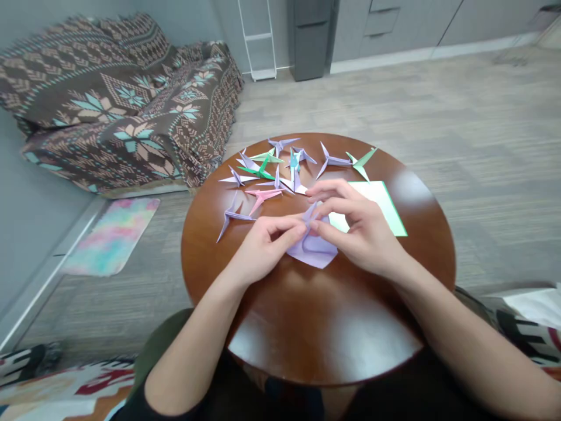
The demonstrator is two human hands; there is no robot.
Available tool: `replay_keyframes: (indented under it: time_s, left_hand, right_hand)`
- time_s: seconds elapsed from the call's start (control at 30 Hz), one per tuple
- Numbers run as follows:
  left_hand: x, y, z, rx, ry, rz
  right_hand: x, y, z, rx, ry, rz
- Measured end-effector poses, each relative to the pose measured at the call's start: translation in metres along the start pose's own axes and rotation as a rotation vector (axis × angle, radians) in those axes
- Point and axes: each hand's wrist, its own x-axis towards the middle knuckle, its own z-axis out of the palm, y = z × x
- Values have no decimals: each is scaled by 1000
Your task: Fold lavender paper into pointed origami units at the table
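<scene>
A partly folded lilac paper lies on the round brown table. My left hand pinches its upper left edge. From the right, my right hand pinches the same fold, fingertips nearly meeting the left hand's. Both hands are closed on the paper. Just behind my right hand lies a flat white-and-green paper sheet.
Several finished folded paper cranes, lilac, green, pink and blue, are spread across the far half of the table. A sofa under a patterned brown blanket stands at the left. A pastel mat lies on the floor.
</scene>
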Motion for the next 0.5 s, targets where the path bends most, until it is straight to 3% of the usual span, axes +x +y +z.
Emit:
replay_keyframes:
  time_s: [0.27, 0.5]
  left_hand:
    - [0, -4, 2, -58, 105, 61]
    - [1, -1, 7, -105, 178, 26]
  right_hand:
    - [-1, -1, 3, -28, 23, -58]
    - [-2, -3, 5, -61, 109, -62]
